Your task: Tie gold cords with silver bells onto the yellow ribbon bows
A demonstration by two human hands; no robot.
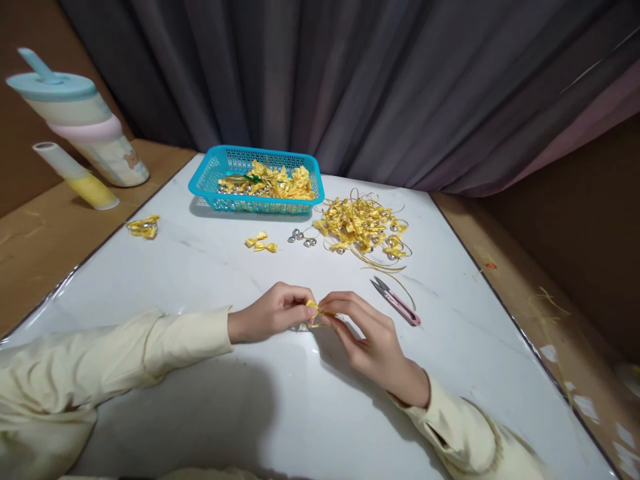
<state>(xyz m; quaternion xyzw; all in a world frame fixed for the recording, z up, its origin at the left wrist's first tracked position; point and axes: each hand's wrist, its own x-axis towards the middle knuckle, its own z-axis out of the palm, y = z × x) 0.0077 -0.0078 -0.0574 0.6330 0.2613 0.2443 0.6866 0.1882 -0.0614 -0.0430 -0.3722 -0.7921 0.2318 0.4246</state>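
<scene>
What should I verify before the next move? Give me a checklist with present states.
1. Left hand has hold of the yellow bow: ok, pinched between thumb and fingers.
2. Right hand firmly gripping: cannot tell; its fingertips meet at the bow, but the contact is too small to read.
3. Bow fastened tightly: cannot tell, fingers cover much of it.
4. Pink-handled snips clear of both hands: ok, lying beyond the right hand, apparently within its reach.
5. Gold cords tidy: not ok, strands trail from the bow pile.
</scene>
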